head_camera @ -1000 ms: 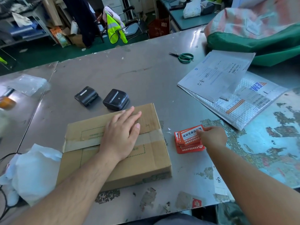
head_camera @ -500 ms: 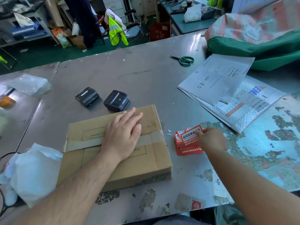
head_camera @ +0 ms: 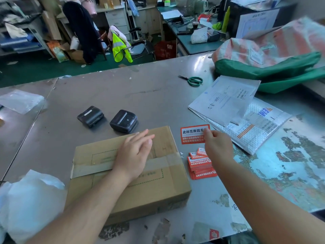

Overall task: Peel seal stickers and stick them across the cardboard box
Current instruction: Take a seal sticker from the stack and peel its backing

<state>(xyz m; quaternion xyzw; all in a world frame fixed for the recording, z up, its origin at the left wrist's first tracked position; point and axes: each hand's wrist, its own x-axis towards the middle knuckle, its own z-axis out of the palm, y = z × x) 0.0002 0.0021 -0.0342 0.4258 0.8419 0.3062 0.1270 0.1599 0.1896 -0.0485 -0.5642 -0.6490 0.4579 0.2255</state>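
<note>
Left hand [head_camera: 134, 155] lies flat, fingers spread, on the taped cardboard box [head_camera: 126, 175]; right hand [head_camera: 217, 147] pinches one seal sticker [head_camera: 192, 134] by its edge. Sticker stack [head_camera: 200, 165] rests on the table [head_camera: 140, 95] just beside the box.

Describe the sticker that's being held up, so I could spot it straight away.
Start at the cardboard box under the left hand. Just past its far right corner, the right hand pinches one orange sticker by its right edge. Unlike the stack lying on the table nearer the person, it is single, lifted, and shows a white band of dark print.
</note>
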